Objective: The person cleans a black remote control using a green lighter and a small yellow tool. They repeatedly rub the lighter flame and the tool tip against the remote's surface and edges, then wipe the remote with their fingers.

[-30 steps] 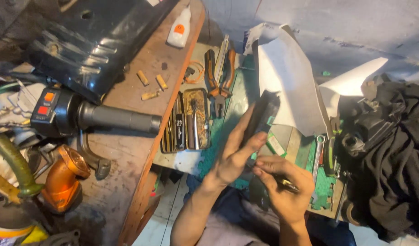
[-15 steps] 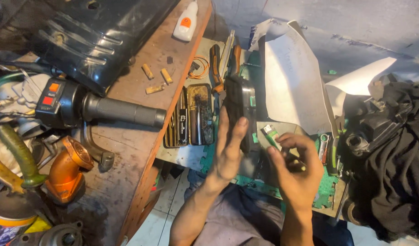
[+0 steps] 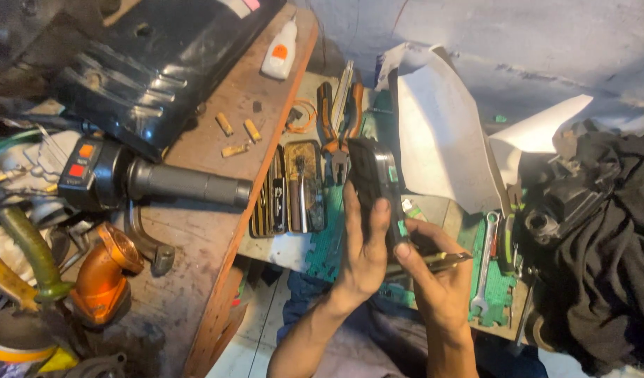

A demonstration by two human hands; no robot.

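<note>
Black device (image 3: 373, 183) held upright over green mat (image 3: 495, 288), gripped by left hand (image 3: 364, 253); thin brass-coloured tool (image 3: 434, 262) pinched in right hand (image 3: 441, 276), tip at device edge; slip likely if pried hard, casing scratched; device could be dropped among pliers (image 3: 336, 126).

Rough, worn brown wooden bench top (image 3: 217, 147). Glossy black ribbed plastic cover (image 3: 147, 63); matt black rubber handlebar grip (image 3: 189, 185). Bright bare-metal open-ended spanner (image 3: 485, 262).

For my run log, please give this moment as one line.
left hand: holds black device upright | right hand: holds thin tool at its lower end
</note>
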